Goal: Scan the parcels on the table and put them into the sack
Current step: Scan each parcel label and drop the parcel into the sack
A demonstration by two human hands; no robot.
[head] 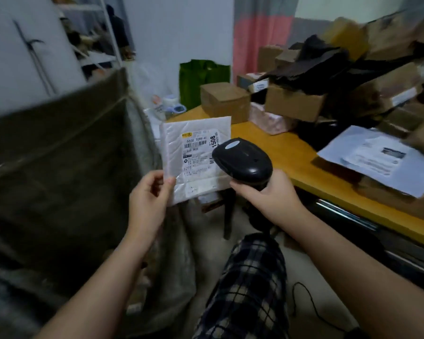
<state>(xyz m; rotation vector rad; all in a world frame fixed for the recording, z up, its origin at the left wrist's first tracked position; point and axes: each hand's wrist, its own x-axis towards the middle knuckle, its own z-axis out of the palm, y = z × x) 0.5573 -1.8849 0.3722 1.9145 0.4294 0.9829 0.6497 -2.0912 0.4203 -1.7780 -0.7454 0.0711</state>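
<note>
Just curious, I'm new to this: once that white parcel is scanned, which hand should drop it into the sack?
Probably the left hand: it already pinches the white parcel, and the sack is on its side. The right hand grips the scanner.

The scanner's (242,157) black head is covering the right edge of the shipping label (197,152) on the white padded mailer (196,129), and the label's fine print is showing too small to read. The left hand (148,199) is hiding the mailer's lower left corner under its thumb. The right hand (267,194) is wrapping the scanner's handle and concealing most of it. The cardboard boxes (389,89) piled on the worktop (291,155) are smearing with blur and running off the right edge, as is the worktop itself. The grey mailer's (348,143) printed sheet is blurring beyond reading. The sack (59,167) is blurring too, with the left edge cutting it off.
</note>
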